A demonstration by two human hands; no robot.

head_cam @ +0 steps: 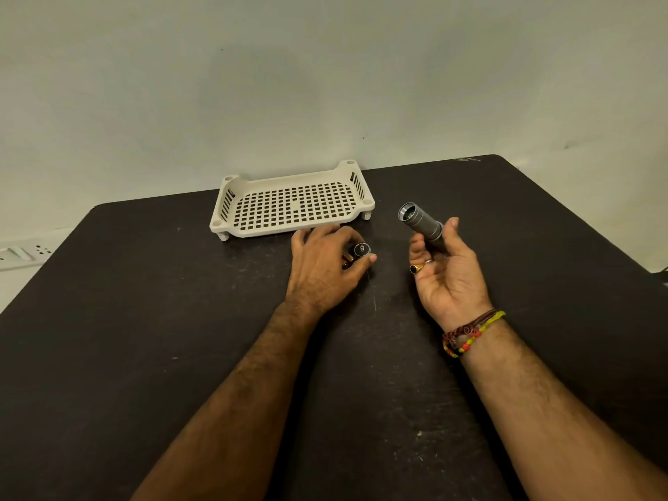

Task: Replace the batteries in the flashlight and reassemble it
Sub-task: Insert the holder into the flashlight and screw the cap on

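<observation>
Two pieces apart: right hand (446, 269) grips flashlight body (421, 223) above table (144, 320); left hand (321, 263) pinches tail cap (362, 249) over batteries (349, 257), so reassembly apparently remains.

Plain indoor workspace, dark table (180, 320); bare wall (325, 66); power strip (21, 253)
</observation>
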